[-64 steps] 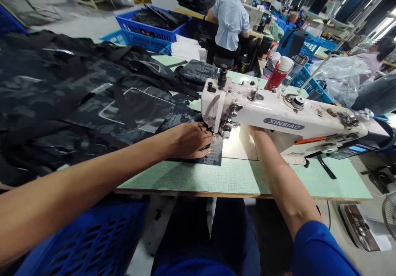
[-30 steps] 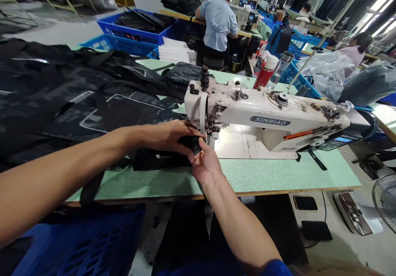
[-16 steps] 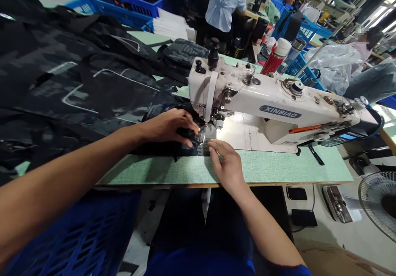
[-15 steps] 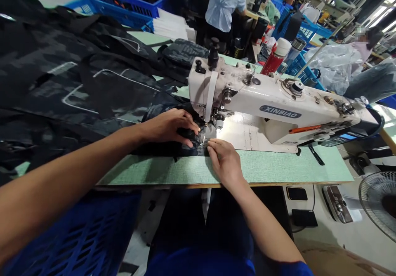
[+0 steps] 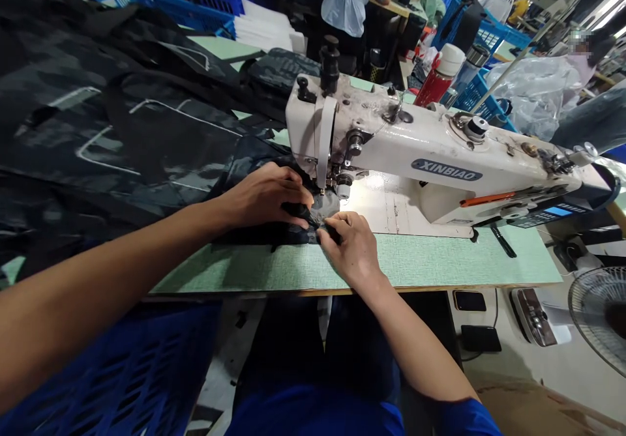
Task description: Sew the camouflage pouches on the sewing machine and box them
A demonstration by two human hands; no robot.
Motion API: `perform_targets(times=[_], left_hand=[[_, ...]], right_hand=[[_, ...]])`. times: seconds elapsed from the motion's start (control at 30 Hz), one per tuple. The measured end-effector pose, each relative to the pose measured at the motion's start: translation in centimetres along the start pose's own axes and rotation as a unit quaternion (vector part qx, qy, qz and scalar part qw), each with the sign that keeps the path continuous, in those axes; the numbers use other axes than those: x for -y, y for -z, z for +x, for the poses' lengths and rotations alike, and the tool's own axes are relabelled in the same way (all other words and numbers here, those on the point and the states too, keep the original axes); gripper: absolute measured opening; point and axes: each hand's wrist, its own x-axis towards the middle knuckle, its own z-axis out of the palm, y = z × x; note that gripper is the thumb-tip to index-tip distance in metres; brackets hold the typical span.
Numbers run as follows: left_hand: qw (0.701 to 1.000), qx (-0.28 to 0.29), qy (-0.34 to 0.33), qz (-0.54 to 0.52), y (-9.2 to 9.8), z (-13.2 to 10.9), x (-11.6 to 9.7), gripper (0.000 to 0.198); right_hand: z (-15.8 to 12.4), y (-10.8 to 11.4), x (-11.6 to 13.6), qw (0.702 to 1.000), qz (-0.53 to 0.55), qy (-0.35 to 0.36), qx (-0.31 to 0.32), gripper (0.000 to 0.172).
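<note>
Dark camouflage fabric (image 5: 190,136) with white line markings spreads across the left of the table, and its right end lies by the needle of a white sewing machine (image 5: 381,143). My left hand (image 5: 268,195) is closed on a dark bunched fold of this fabric, just left of the presser foot. Close in front of the needle, my right hand (image 5: 355,247) pinches the fabric's edge between thumb and fingers. The fingertips of both hands are a short way apart. The foot itself is partly hidden behind the machine head.
The green tabletop (image 5: 430,260) ends at a wooden front edge. Black thread snips (image 5: 503,242) lie at the right. A red bottle (image 5: 437,77) stands behind the machine, a blue crate (image 5: 122,364) below left, a fan (image 5: 601,319) at far right. A co-worker in light blue sits beyond.
My right hand has gone from lying by the fabric's edge to pinching it, with its thumb moved left. My left hand keeps its hold. The view has shifted slightly.
</note>
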Motion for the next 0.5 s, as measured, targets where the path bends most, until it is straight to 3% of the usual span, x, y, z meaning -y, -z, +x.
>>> perform_targets(times=[0.13, 0.2, 0.37, 0.5], left_hand=[[1.0, -0.009, -0.01, -0.007, -0.2, -0.1, 0.3, 0.028], [1.0, -0.016, -0.011, -0.004, -0.3, 0.1, 0.7, 0.028], [0.999, 0.006, -0.03, -0.018, -0.3, 0.4, 1.4, 0.032], [1.0, 0.001, -0.014, 0.004, -0.4, 0.4, 1.4, 0.035]], right_hand=[[0.5, -0.3, 0.2, 0.999, -0.017, 0.034, -0.008, 0.023], [0.4, -0.3, 0.4, 0.998, -0.035, 0.053, 0.003, 0.03], [-2.1, 0.5, 0.7, 0.986, -0.015, 0.162, 0.025, 0.036], [-3.3, 0.7, 0.2, 0.983, 0.014, 0.182, 0.018, 0.037]])
